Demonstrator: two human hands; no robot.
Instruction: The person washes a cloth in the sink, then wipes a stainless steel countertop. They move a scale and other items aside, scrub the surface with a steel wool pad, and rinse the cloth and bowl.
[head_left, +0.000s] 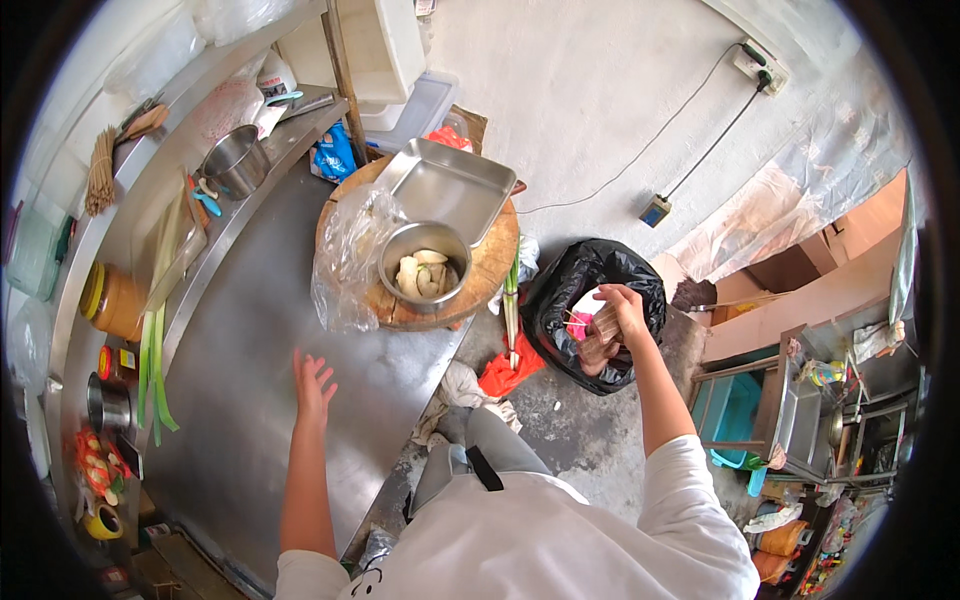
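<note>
My left hand hovers over the stainless steel worktop, fingers spread with nothing in them. To the right, my right hand reaches over a bin lined with a black plastic bag. Brownish pieces show right below its fingers; whether it grips any of them I cannot tell. A round wooden chopping block stands on the worktop's far end. On it are a steel pot with pale peeled chunks of food, a rectangular steel tray and a crumpled clear plastic bag.
Along the left runs a steel shelf with leeks, a steel pot and jars. Spring onions and a red plastic bag lie between worktop and bin. A power cord hangs on the wall.
</note>
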